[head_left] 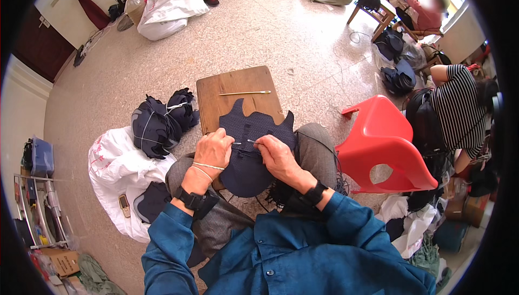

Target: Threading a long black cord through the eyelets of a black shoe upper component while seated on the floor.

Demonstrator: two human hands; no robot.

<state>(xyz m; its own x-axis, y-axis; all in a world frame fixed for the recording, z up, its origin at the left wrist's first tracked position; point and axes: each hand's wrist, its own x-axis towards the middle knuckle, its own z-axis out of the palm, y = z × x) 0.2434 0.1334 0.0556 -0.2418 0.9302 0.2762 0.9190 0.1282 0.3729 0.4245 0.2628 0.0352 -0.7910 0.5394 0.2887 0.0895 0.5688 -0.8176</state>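
Observation:
A dark navy textured piece of fabric (247, 157) with pointed tabs, cut like a shoe upper, lies over my lap and the near end of a wooden stool (213, 92). My left hand (214, 148), closed, pinches a thin metallic thing whose tip shows over the fabric; its kind is unclear. From the right, my right hand (277, 154) is closed on a slim, needle-like metal tool (252, 141) pointing at the left hand. The two tips are a little apart above the middle of the fabric. Farther along the stool lies a long gold-coloured rod (245, 93), hooked or needle-like.
Tied bundles of dark cut pieces (154, 125) and a white sack (111, 157) with a mobile phone (124, 206) lie at my left. A red plastic chair (384, 141) stands at my right. Beyond it sits a person in a striped shirt (459, 108); another sits farther back.

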